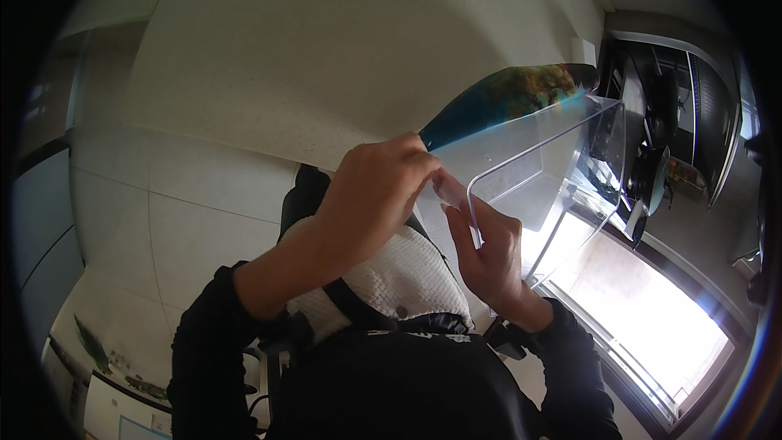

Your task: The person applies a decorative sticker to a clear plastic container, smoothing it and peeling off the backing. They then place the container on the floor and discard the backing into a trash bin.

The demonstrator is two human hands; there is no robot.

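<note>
A clear plastic box (531, 159), open on the side nearest me, is held at its near rim in my right hand (495, 250), with the thumb and fingers on either side of the wall. Against the box's far side lies a blue printed bag or sheet (507, 98) with a tree-like picture. My left hand (385, 189) pinches the near corner of the blue thing beside the box; the fingertips are partly hidden. The two hands are close together at the box's left end.
A pale table top (293, 61) lies beyond my hands. Pans and dark kitchenware (654, 171) stand at the right. A bright window (654, 318) is at the lower right. A white textured cloth (403, 275) lies at my lap. At the lower left are green plants (91, 342).
</note>
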